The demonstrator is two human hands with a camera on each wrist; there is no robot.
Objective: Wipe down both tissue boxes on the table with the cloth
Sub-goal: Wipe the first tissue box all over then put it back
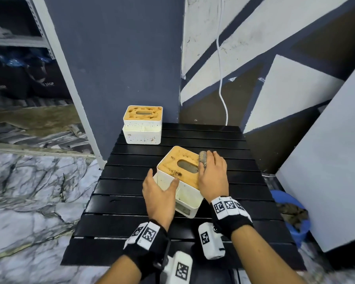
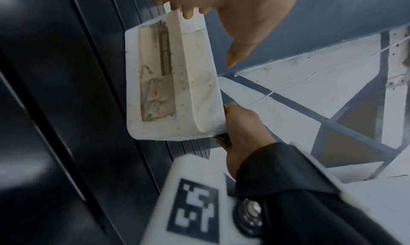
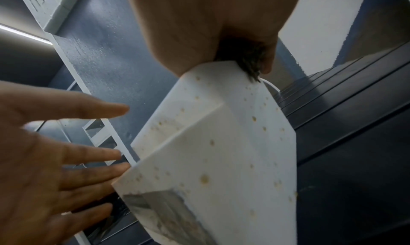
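Head view: two tissue boxes stand on the black slatted table [image 1: 131, 201]. The near box [image 1: 179, 181] sits at the table's middle, turned at an angle. Its wooden lid carries dark specks and smears around the slot. The right hand [image 1: 212, 175] lies flat on the lid's right side, pressing a grey cloth [image 1: 203, 159] whose edge shows beyond the fingers. The left hand [image 1: 160, 191] is at the box's front left corner, fingers spread wide, thumb against the white wall. The far box [image 1: 142, 125] stands at the table's back left corner, well apart from both hands, its lid blotched and its walls spotted.

Left wrist view: the near box's white side [image 2: 195, 84] shows brownish spots and a soiled window. The left fingers are straight and apart, tips at the box edge, steadying rather than gripping.

Right wrist view: the cloth [image 3: 248, 59] is pinned between palm and box top. Whether the right fingers curl round it cannot be told. The walls [image 3: 233, 152] are still spotted.

Judgement: wiping of the near box is in hand, with dirt remaining on lid and sides. The far box looks untouched, so most of the task is left.
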